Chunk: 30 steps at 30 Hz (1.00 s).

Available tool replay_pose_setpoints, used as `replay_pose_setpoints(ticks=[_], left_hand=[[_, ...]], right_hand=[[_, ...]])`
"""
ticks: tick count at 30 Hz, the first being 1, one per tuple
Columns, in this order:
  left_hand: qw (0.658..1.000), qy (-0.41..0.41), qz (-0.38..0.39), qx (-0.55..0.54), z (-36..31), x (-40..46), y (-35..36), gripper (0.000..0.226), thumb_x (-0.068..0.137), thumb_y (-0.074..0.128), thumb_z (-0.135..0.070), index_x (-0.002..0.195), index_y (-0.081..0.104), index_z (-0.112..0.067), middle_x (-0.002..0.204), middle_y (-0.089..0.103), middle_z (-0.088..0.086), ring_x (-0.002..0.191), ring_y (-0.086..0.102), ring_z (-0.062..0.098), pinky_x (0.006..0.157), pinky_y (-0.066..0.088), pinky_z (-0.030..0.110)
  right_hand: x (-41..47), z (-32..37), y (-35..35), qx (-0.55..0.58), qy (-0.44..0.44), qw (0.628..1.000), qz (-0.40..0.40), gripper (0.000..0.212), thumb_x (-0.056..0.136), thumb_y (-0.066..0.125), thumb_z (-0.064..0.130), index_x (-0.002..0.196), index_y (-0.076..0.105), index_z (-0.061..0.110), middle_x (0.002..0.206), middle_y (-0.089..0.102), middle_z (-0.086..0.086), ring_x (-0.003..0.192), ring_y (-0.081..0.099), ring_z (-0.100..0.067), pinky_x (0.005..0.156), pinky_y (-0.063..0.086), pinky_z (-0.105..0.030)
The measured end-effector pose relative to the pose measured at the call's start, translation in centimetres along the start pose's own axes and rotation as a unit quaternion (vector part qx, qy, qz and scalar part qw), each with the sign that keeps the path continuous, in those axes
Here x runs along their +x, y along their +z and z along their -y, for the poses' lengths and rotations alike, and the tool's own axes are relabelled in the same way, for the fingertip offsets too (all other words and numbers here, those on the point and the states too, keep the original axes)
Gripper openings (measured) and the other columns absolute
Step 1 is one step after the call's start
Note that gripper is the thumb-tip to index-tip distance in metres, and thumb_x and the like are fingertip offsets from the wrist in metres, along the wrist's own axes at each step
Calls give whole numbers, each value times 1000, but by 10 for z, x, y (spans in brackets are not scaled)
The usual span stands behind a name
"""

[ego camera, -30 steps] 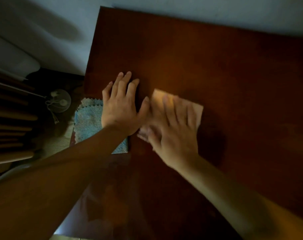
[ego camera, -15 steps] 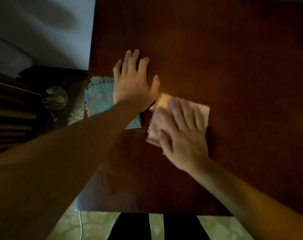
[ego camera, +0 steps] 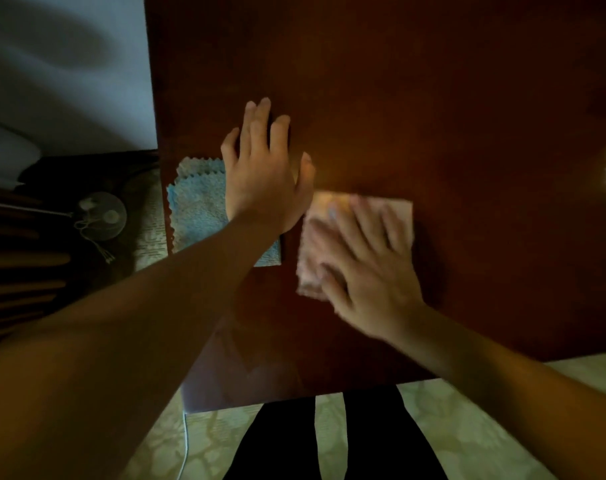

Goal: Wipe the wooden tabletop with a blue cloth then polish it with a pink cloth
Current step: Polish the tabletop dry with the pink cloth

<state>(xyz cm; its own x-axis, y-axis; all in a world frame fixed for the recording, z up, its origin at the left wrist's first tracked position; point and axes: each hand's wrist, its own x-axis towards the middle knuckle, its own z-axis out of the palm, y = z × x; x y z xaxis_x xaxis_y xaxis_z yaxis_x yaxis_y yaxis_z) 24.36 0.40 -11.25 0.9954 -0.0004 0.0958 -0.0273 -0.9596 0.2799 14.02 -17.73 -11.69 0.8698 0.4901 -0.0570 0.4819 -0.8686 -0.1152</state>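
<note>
The dark wooden tabletop (ego camera: 433, 98) fills most of the view. My right hand (ego camera: 367, 271) presses flat on the folded pink cloth (ego camera: 403, 211), fingers spread and blurred with motion. The pink cloth lies near the table's front middle. My left hand (ego camera: 263, 174) rests flat on the bare wood, fingers apart, holding nothing. A folded blue cloth (ego camera: 197, 209) lies at the table's left edge, partly under my left wrist and forearm.
The table's left edge runs along a pale wall (ego camera: 69, 81). A small fan (ego camera: 100, 216) stands on the floor left of the table, beside dark slatted furniture (ego camera: 14, 271). My dark-trousered legs (ego camera: 329, 441) stand on patterned floor below the front edge.
The view has tipped down toward the front edge, showing floor and legs. My right hand slid the pink cloth toward the front and right. My left hand stayed flat beside the blue cloth.
</note>
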Motion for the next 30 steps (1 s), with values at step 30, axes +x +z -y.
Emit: replay_pose_setpoints(ticks=[30], left_hand=[[999, 3, 32, 7, -2, -1, -4, 52, 98, 36, -43, 136, 45, -10, 153, 40, 13, 148, 27, 28, 115, 21, 50]], right_hand=[[-41, -19, -3, 40, 206, 978, -2, 62, 102, 29, 52, 159, 29, 28, 170, 17, -8, 156, 14, -34, 123, 5, -55]])
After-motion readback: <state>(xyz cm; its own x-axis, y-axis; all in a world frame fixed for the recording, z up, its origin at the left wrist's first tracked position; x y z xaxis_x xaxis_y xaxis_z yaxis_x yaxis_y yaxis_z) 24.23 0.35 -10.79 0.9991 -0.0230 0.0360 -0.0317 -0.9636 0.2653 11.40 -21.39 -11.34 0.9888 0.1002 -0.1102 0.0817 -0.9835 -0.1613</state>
